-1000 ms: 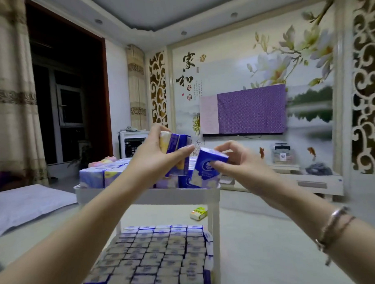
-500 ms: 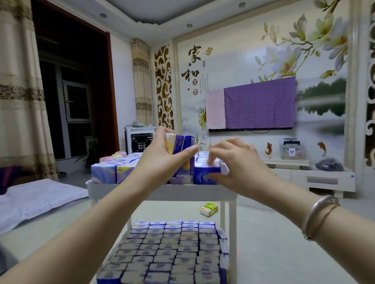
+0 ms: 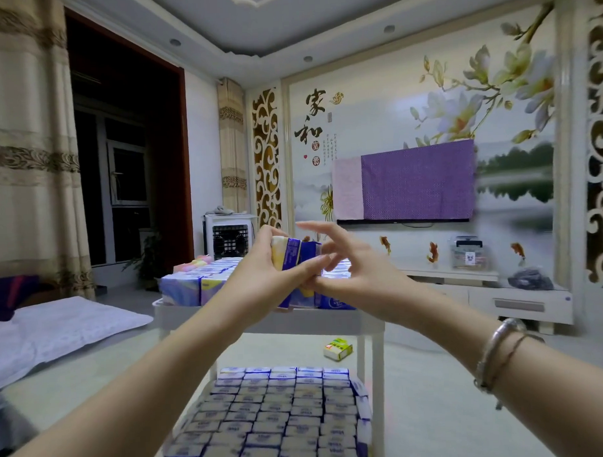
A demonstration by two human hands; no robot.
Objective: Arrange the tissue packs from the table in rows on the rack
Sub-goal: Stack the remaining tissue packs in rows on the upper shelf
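My left hand [image 3: 261, 284] clamps a stack of blue-and-yellow plastic-wrapped tissue packs [image 3: 296, 259] mid-frame; my right hand [image 3: 349, 278], fingers spread, should peel one squarely.

Your rack's top shelf [image 3: 269, 323] is crowded with tissue packs [image 3: 193, 288] left and far; the lower shelf's rows [image 3: 276, 414] leave no gap.

Black brush calligraphy "家和" [image 3: 312, 120] on painted floral wall mural, upper left of purple-cloth-covered TV [image 3: 406, 183]; pack print too blurred to read.
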